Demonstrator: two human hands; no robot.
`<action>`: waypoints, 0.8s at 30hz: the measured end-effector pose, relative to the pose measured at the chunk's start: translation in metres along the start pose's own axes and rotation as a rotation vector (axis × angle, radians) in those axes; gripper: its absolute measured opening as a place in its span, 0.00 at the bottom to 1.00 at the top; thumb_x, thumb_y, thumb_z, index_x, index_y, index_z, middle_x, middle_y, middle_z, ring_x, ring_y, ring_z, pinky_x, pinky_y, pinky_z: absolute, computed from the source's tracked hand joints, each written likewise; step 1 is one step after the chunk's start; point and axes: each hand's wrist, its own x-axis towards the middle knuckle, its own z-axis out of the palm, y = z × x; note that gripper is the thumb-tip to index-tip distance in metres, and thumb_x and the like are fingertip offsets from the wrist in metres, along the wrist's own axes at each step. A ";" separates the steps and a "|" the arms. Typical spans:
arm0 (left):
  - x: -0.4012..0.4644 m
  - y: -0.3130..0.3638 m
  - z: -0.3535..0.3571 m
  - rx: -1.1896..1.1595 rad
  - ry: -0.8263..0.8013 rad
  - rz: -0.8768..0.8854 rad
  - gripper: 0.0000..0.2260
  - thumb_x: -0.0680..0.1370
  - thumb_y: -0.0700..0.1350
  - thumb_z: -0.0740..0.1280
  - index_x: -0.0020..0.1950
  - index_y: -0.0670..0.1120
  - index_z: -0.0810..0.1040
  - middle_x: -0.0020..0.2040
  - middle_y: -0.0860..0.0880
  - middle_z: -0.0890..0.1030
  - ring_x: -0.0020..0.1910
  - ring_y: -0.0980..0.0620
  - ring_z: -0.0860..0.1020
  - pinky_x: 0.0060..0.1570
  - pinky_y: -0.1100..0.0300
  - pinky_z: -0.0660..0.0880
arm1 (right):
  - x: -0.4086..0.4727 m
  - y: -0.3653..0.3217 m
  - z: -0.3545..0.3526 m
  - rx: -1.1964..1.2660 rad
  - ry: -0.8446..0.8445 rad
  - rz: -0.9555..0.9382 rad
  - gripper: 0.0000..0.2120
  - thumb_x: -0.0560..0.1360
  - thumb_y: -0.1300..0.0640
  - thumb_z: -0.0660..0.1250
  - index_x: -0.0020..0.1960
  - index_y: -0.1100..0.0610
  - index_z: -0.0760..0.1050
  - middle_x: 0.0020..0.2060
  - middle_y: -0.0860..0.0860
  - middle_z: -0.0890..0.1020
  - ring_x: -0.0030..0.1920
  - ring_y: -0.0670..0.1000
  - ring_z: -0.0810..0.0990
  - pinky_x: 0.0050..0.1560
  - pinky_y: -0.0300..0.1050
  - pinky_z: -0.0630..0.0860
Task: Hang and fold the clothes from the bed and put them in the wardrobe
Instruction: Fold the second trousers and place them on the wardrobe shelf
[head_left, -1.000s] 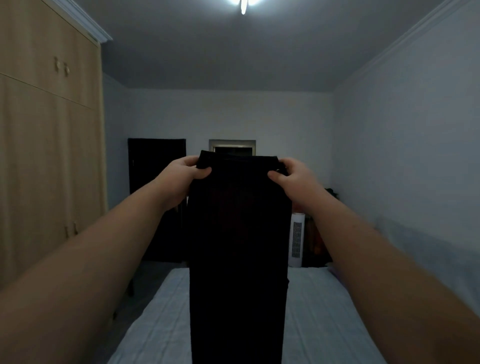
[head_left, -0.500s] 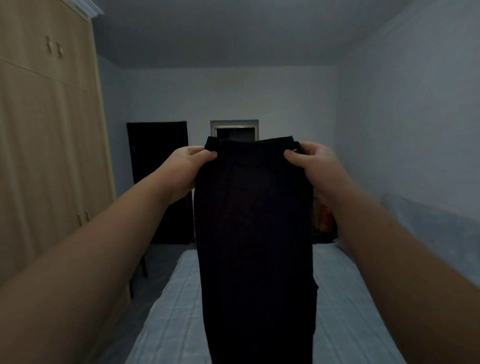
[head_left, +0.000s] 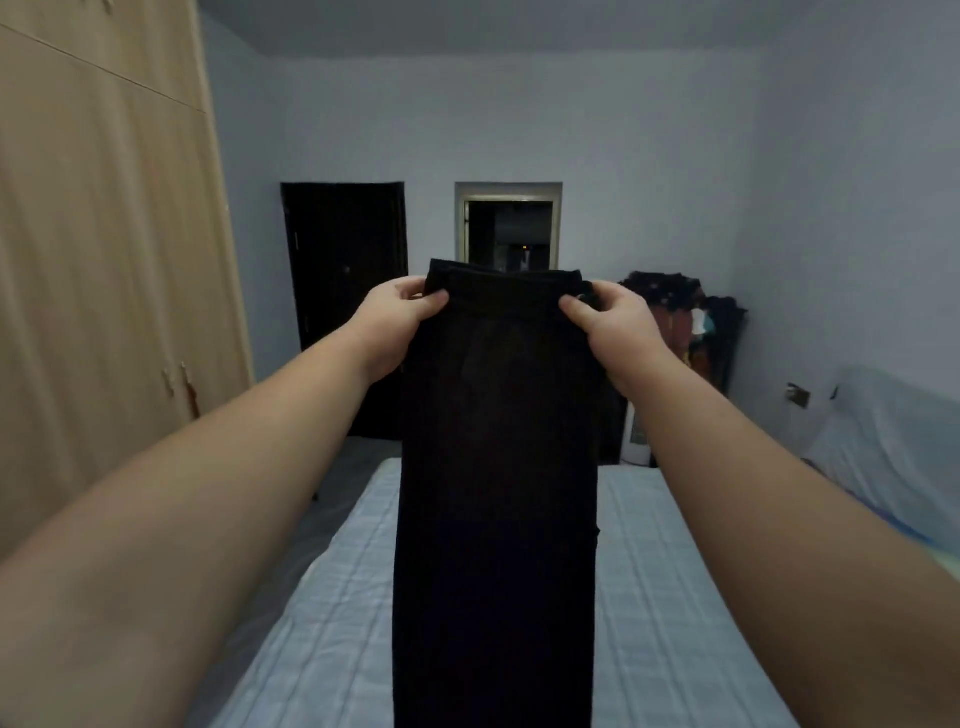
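Observation:
A pair of black trousers (head_left: 498, 493) hangs straight down in front of me, held up by the waistband at arm's length. My left hand (head_left: 395, 322) pinches the waistband's left corner and my right hand (head_left: 613, 327) pinches its right corner. The legs drop over the bed (head_left: 322, 623), which has a pale blue checked sheet, and their lower ends run out of the frame. The light wooden wardrobe (head_left: 104, 260) fills the left side, its doors closed.
A dark door (head_left: 345, 301) and a small framed opening (head_left: 509, 228) are in the far wall. A dark rack piled with clothes (head_left: 685, 332) stands at the far right corner. A covered headboard or sofa (head_left: 893, 447) lies along the right wall.
The view has tilted down, so the ceiling light has left the frame. Both hands still hold the waistband and now sit lower in view, with more of the bed showing.

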 end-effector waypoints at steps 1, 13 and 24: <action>0.011 -0.006 0.003 -0.003 0.022 0.018 0.11 0.81 0.41 0.67 0.63 0.42 0.80 0.57 0.43 0.84 0.57 0.45 0.83 0.55 0.52 0.80 | 0.013 0.008 0.000 -0.013 0.010 -0.017 0.12 0.77 0.52 0.71 0.59 0.52 0.81 0.52 0.49 0.86 0.53 0.52 0.84 0.57 0.57 0.82; 0.061 0.004 0.021 0.002 0.074 0.239 0.13 0.81 0.38 0.67 0.65 0.43 0.78 0.58 0.43 0.84 0.57 0.47 0.83 0.53 0.56 0.80 | 0.072 0.015 -0.009 -0.034 0.072 -0.193 0.17 0.78 0.53 0.70 0.66 0.54 0.76 0.57 0.47 0.83 0.57 0.46 0.82 0.62 0.52 0.79; -0.070 -0.047 0.000 0.227 -0.056 0.069 0.08 0.79 0.36 0.68 0.56 0.46 0.79 0.51 0.48 0.86 0.53 0.51 0.84 0.51 0.62 0.79 | -0.067 0.058 -0.011 -0.137 -0.101 -0.116 0.14 0.73 0.59 0.74 0.55 0.50 0.76 0.50 0.49 0.83 0.53 0.49 0.83 0.57 0.48 0.80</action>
